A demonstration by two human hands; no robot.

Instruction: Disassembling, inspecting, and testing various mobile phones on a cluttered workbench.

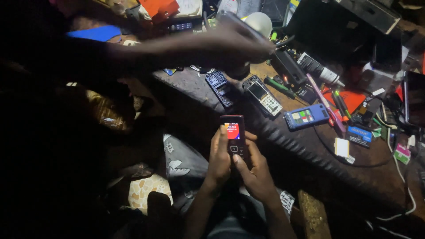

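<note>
I hold a small red phone [233, 134] upright in both hands, just off the near edge of the bench [310, 150]. Its screen is lit. My left hand [219, 157] wraps the phone's left side, fingers curled shut around it. My right hand [254, 170] cups it from the right and below, and my right thumb lies on the keys under the screen. So both hands are closed on the phone, not spread.

Beyond the phone, on the bench, lie two opened phones side by side: a dark frame [220, 87] to the left and a bare board with a keypad [263, 95] to the right. Further right of the phone lies a blue phone [306, 117], screen lit, with a cable running off it. A green screwdriver [280, 86] lies past the bare board.

Another person's arm [177, 44] reaches across the far side of the bench, well beyond the phone, its hand [241, 42] closed on something blurred that I cannot make out. A white bulb [259, 22] sits just behind that hand.
</note>
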